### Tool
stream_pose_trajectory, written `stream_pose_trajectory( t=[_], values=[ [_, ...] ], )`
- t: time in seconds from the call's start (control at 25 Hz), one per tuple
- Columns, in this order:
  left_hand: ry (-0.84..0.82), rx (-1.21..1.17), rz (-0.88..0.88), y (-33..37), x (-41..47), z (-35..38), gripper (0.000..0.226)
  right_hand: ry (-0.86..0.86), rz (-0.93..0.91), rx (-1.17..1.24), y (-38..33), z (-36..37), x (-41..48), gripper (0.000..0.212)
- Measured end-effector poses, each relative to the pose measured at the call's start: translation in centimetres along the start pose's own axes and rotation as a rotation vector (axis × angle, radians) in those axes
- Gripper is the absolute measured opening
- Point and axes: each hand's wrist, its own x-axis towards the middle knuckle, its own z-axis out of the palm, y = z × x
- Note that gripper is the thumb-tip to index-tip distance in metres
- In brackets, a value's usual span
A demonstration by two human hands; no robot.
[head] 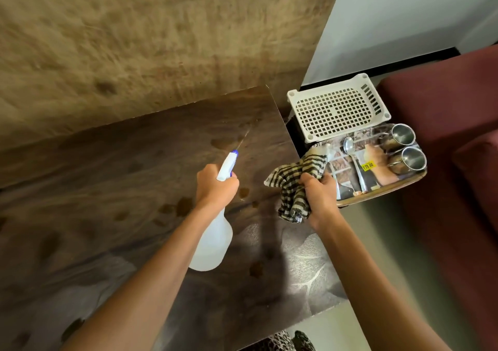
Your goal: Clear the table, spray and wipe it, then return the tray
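My left hand (215, 186) grips a white spray bottle (213, 240) by its neck, its blue-tipped nozzle pointing toward the far right corner of the dark wooden table (107, 188). A thin jet leaves the nozzle. Brown stains dot the tabletop. My right hand (320, 191) clutches a crumpled black-and-cream checked cloth (296, 186) above the table's right edge. Off the table to the right rests a printed tray (350, 199) that carries two steel cups (409, 151) and a spoon (353, 156).
A white perforated plastic rack (336, 108) stands beyond the tray. A maroon sofa (444, 135) fills the right side. A textured tan wall (134, 40) backs the table. Greenish floor shows at lower right.
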Motion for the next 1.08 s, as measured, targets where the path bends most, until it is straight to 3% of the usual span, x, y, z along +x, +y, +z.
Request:
stream_pose_trajectory(
  t=[0.2,0.68,1.08],
  values=[
    [-0.021,-0.033,-0.039,-2.2,0.7,-0.9,0.021,0.013,-0.033,-0.040,0.4,0.2,-0.4,0.026],
    [0.145,-0.145,-0.184,-5.1,0.6,-4.6,0.032,-0.045,-0.056,-0.119,2.4,2.0,-2.0,0.023],
    [-0.095,0.046,0.018,-5.0,-2.1,-3.6,0.014,-0.014,-0.081,-0.144,3.3,1.3,-3.2,0.022]
  ],
)
